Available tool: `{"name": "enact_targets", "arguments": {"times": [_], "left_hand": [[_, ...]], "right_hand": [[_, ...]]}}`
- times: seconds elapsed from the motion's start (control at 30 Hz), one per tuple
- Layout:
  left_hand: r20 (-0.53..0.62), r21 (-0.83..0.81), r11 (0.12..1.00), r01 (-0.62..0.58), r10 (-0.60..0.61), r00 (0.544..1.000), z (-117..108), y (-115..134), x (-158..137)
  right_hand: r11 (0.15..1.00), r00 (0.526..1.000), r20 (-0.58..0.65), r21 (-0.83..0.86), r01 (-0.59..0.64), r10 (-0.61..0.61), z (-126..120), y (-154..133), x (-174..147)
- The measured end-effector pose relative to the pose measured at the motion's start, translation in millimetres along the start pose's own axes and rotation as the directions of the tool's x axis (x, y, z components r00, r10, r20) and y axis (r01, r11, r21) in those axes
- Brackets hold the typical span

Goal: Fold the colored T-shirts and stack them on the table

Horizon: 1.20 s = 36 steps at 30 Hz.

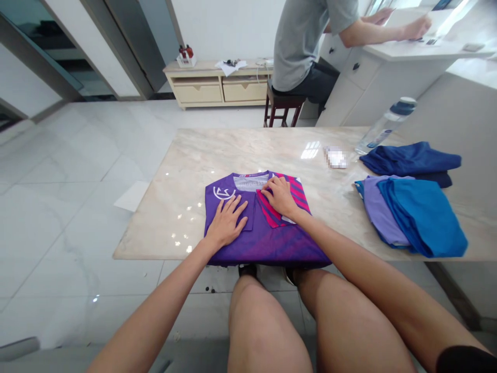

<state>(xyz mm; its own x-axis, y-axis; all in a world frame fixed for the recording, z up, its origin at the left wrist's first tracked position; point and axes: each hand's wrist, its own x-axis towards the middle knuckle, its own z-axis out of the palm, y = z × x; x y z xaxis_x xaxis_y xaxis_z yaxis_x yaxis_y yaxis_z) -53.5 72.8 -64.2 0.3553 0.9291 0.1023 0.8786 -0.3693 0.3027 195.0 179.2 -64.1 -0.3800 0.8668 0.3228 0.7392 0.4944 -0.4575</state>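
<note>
A purple sports shirt (267, 243) lies partly folded at the near edge of the marble table, its collar pointing away from me. Its lower part reaches the table's front edge. My left hand (228, 221) rests flat on the folded-in left sleeve, fingers spread, just below a white round logo. On the other side, my right hand (280, 196) lies on the pink-striped sleeve, which is turned in over the chest. Its fingers are bent and close together near the collar; whether they pinch the cloth I cannot make out.
On the right of the table (186, 155) lie folded blue and lilac clothes (423, 217) and a navy garment (411, 158). Behind them stands a clear bottle (384, 127), beside a small blurred packet (335, 157). A person (306, 46) sits on a stool at a white counter beyond.
</note>
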Motion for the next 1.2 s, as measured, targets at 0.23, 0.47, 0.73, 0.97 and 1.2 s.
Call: {"name": "enact_targets", "arguments": {"times": [0.23,0.47,0.73,0.97,1.2], "left_hand": [[0.01,0.028,1.0,0.001,-0.002,1.0,0.5,1.9,-1.0],[-0.142,-0.108,0.988,0.11,-0.125,0.982,-21.8,-16.1,14.6],[-0.042,-0.501,0.578,0.644,-0.76,0.648,-85.7,-99.7,62.5],[0.346,-0.456,0.493,0.741,-0.669,0.658,-92.6,-123.3,88.8],[0.524,-0.288,0.633,0.718,-0.523,0.672,-102.4,-106.3,106.3]], "right_hand": [[0.987,0.988,0.124,-0.116,0.108,-0.094,-3.0,-9.1,-15.1],[0.993,0.981,0.186,-0.096,0.067,-0.049,-36.5,27.5,-47.0],[0.746,0.749,0.135,0.081,-0.661,0.648,-89.3,91.3,13.7],[0.713,0.661,0.433,0.059,-0.699,0.612,-88.2,118.5,55.4],[0.798,0.645,0.553,-0.06,-0.6,0.527,-100.2,111.9,73.1]]}}
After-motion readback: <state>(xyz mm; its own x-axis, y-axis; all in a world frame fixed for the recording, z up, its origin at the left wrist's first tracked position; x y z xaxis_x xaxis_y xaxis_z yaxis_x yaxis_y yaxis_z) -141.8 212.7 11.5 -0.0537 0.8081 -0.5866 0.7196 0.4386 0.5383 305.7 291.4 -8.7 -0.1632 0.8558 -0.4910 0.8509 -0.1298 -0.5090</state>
